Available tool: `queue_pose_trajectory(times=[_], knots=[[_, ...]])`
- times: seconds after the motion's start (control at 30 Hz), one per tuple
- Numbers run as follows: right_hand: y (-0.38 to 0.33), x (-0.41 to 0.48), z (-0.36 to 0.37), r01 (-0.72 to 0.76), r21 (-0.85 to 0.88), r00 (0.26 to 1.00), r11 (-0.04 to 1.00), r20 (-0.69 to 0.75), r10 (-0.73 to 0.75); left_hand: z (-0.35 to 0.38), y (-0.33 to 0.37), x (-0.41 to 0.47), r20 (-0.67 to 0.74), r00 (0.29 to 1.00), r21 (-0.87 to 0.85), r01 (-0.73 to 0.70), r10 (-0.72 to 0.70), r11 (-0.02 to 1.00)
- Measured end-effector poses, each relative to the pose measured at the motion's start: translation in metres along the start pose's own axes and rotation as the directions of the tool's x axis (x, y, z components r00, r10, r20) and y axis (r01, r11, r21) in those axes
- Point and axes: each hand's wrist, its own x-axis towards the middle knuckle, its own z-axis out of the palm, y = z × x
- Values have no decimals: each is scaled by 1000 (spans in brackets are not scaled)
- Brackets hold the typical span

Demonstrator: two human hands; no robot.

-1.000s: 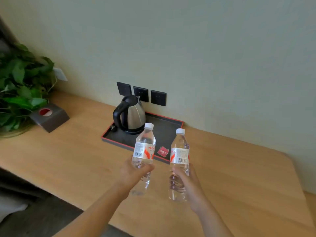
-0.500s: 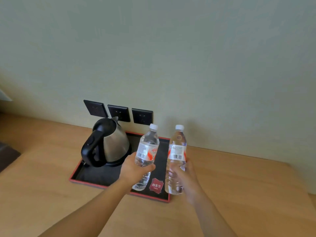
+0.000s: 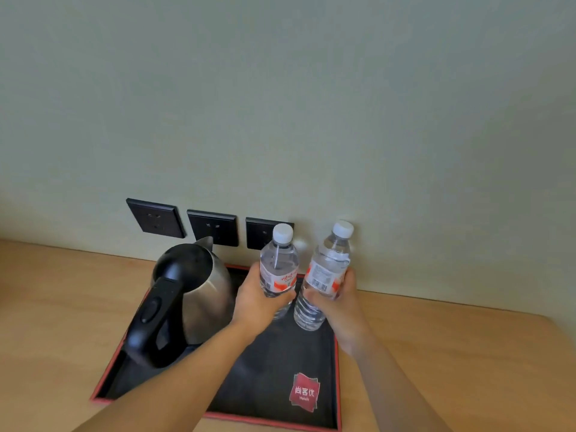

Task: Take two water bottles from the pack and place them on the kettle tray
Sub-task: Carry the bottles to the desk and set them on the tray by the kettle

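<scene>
Each of my hands grips a clear water bottle with a white cap and a red-and-white label. My left hand (image 3: 254, 299) holds the left bottle (image 3: 278, 266) upright. My right hand (image 3: 338, 302) holds the right bottle (image 3: 327, 272), which leans a little to the right. Both bottles are over the far right part of the black kettle tray (image 3: 274, 363) with its red rim. Their bottoms are at or just above the tray floor; I cannot tell whether they touch. The pack is out of view.
A steel kettle (image 3: 187, 294) with a black handle and lid stands on the tray's left half, close to my left forearm. A red logo sticker (image 3: 304, 391) marks the tray's near right. Three black wall sockets (image 3: 212, 227) sit behind. The wooden desk (image 3: 452, 353) extends right.
Both hands have carried the bottles forward and down, from over the tray's near edge to its far right part. The view has closed in on the tray.
</scene>
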Motion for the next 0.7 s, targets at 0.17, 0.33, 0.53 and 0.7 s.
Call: queue_pose_trajectory(times=[0.17,0.33,0.53,0.7], knots=[[8,10,4,48,-42,999,998,-13,-49,1,-3,5,82,996,45,-46,42,998],[14,6,-2,64,-150,998,987,3,-64,-5,-5,-3,137,989,117,-69,53,991],[0,-14,-1,133,-325,989,936,105,-104,-30,23,-18,143,979,156,-166,144,974],[-58,-29,-11,309,-402,950,862,78,-304,-52,78,-20,119,940,209,-338,319,918]])
